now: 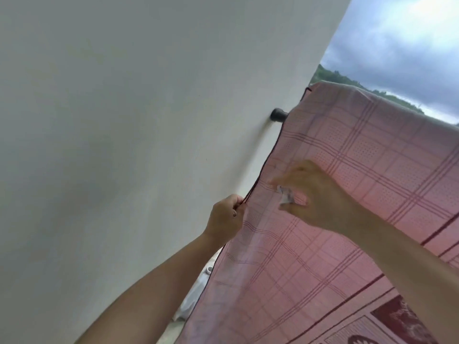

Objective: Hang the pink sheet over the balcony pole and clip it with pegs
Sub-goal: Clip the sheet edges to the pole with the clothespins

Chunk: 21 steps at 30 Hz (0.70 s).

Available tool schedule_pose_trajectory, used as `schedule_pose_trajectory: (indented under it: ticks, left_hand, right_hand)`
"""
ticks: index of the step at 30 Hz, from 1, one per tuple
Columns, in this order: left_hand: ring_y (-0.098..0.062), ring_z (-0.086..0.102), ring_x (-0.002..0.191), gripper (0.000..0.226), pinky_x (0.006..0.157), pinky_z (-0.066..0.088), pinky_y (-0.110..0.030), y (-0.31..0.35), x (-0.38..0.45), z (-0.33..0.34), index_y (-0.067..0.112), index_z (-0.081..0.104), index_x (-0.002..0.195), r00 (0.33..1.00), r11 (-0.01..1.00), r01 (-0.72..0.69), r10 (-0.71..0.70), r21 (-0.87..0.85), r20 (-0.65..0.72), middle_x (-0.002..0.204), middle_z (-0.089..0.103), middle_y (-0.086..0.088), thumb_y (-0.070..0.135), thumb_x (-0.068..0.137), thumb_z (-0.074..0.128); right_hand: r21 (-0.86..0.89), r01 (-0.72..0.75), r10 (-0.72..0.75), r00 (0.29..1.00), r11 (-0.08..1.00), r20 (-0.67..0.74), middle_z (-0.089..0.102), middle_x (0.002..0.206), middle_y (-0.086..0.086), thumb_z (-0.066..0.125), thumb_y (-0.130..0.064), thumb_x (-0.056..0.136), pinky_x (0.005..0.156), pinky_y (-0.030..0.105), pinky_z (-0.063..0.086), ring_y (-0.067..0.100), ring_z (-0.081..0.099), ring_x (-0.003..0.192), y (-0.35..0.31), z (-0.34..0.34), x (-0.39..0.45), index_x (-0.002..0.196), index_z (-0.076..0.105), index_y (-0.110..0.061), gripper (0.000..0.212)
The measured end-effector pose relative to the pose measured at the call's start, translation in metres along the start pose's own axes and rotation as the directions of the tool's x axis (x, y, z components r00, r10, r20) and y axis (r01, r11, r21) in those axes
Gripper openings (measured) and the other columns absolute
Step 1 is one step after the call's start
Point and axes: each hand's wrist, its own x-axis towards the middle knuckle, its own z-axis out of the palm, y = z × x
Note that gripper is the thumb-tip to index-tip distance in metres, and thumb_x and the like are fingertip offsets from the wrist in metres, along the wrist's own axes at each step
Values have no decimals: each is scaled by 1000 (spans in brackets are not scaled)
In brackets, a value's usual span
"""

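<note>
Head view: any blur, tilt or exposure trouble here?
Head view: the right hand and the small white peg it holds are motion-blurred; the left hand on the pink sheet edge is sharper; the frame tilts strongly; the sky is blown out at top right; the wall is evenly lit.

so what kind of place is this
Probably an open balcony used for drying laundry: a dark pole fixed into a white wall, the pink sheet draped over it, and cloudy sky with treetops beyond.
</note>
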Motion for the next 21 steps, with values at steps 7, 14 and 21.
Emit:
schedule_pose_trajectory:
  ticks: [7, 14, 21]
  left_hand:
    - [-17, 41, 54, 14, 59, 31, -22, 2, -10, 3, -3, 62, 89, 997, 999, -37, 40, 37, -64, 69, 55, -7, 4, 87, 50]
    - [-19, 44, 67, 16, 62, 31, -24, 6, -13, 3, -5, 62, 87, 993, 999, -27, 31, 35, -114, 76, 59, -16, 4, 88, 48]
    - [-19, 42, 69, 18, 63, 31, -25, 11, -15, 2, -5, 60, 88, 991, 997, -3, 14, 81, -135, 85, 64, -21, 5, 89, 45]
  right_hand:
    - [-107, 23, -15, 997, 994, 81, 68, 91, 17, 77, 1, 62, 74, 30, 52, 25, 63, 79, -26, -40, 42, 93, 68, 3, 33]
    - [-402, 185, 36, 876, 897, 481, 59, 94, -1, 62, -18, 83, 77, 26, 48, 16, 55, 86, -52, -28, 73, 97, 63, -8, 18]
    - [-547, 315, 171, 730, 776, 662, 40, 64, -7, 58, -11, 83, 52, 12, 31, 15, 45, 77, -58, -4, 108, 64, 48, -15, 22]
